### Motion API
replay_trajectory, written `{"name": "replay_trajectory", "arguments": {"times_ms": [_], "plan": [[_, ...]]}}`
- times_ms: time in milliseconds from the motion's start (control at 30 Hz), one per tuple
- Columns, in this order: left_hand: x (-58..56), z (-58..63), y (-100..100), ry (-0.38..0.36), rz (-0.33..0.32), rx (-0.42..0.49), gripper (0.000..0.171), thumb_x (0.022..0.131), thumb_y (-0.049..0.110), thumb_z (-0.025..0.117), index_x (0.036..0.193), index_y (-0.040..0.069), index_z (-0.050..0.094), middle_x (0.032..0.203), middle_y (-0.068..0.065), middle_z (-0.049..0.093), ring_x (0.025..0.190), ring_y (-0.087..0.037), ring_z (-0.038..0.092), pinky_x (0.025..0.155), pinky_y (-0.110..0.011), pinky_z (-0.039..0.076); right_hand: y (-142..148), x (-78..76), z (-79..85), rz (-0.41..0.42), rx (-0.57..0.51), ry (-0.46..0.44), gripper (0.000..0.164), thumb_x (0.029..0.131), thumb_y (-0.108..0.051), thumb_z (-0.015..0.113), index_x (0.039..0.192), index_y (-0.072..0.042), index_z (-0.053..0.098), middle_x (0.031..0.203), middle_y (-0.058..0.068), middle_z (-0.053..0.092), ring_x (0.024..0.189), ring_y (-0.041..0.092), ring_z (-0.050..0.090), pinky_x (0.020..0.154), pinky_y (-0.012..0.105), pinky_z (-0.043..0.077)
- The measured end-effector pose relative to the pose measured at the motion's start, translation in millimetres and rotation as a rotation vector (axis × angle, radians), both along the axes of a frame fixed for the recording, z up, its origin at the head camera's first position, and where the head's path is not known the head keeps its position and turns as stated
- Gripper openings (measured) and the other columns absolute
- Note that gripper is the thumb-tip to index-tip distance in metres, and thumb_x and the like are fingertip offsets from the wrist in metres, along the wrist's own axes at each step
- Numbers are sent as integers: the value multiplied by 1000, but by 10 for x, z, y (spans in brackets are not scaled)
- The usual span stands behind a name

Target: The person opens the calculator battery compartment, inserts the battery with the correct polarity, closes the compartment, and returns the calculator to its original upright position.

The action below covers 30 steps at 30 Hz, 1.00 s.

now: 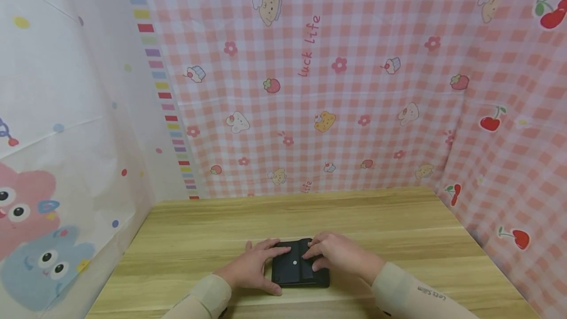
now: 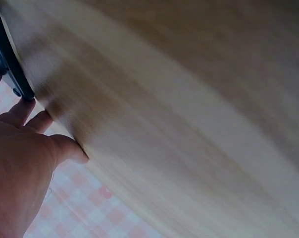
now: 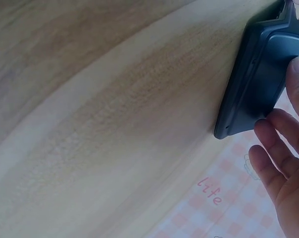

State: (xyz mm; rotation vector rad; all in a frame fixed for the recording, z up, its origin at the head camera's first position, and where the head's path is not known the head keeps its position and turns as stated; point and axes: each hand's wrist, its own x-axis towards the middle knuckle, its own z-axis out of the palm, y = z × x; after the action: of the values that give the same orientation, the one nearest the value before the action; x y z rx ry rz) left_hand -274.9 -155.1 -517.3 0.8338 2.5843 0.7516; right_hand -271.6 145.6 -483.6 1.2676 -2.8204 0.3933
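A black wallet (image 1: 287, 272) with a round metal snap lies on the wooden table before me, its strip-like flap standing toward the right. At its left side is my left hand (image 1: 254, 267), fingers spread; the forefinger reaches over the top and the thumb rests by the near left corner. The left wrist view catches the wallet's dark edge (image 2: 13, 59) against those fingertips. From the right, my right hand (image 1: 338, 255) pinches the flap with thumb and fingers. In the right wrist view the thumb lies against the wallet (image 3: 261, 74), and other fingers are loosely bent near its corner.
The wooden table (image 1: 212, 225) extends around the wallet. Behind it hangs a pink checked cloth (image 1: 301, 102), with another checked cloth (image 1: 509, 161) on the right. A white cartoon-print cloth (image 1: 88, 161) hangs on the left.
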Motion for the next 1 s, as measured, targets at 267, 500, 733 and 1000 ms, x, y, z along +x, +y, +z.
{"name": "replay_trajectory", "arguments": {"times_ms": [267, 500, 733, 1000], "plan": [[-19, -24, -5, 12, -13, 9, 96, 79, 55, 92, 161, 40, 47, 175, -11, 33, 164, -43, 25, 122, -85, 5, 7, 7, -10, -14, -20, -25, 34, 89, -27, 86, 123, -25, 82, 129, 4, 77, 121, 22, 72, 100, 43, 62], [-23, -27, -4, 13, -15, 9, 96, 79, 56, 92, 161, 40, 47, 175, -11, 33, 164, -42, 25, 122, -85, 5, 10, 4, -2, -14, -25, -28, 36, 89, -26, 87, 124, -25, 82, 128, 4, 77, 120, 22, 72, 100, 42, 62], [-18, -38, -4, 16, -7, 0, 96, 78, 57, 92, 161, 42, 46, 175, -10, 33, 164, -42, 25, 123, -84, 5, 16, 4, -5, -9, -32, -23, 37, 89, -26, 87, 125, -24, 81, 129, 6, 77, 120, 23, 72, 100, 43, 62], [-6, -37, 3, 14, 4, -5, 96, 78, 56, 93, 161, 45, 46, 175, -10, 32, 164, -43, 25, 124, -83, 4, 26, 4, -12, -7, -43, -30, 37, 89, -26, 86, 126, -23, 81, 130, 6, 77, 121, 23, 72, 100, 44, 62]]}}
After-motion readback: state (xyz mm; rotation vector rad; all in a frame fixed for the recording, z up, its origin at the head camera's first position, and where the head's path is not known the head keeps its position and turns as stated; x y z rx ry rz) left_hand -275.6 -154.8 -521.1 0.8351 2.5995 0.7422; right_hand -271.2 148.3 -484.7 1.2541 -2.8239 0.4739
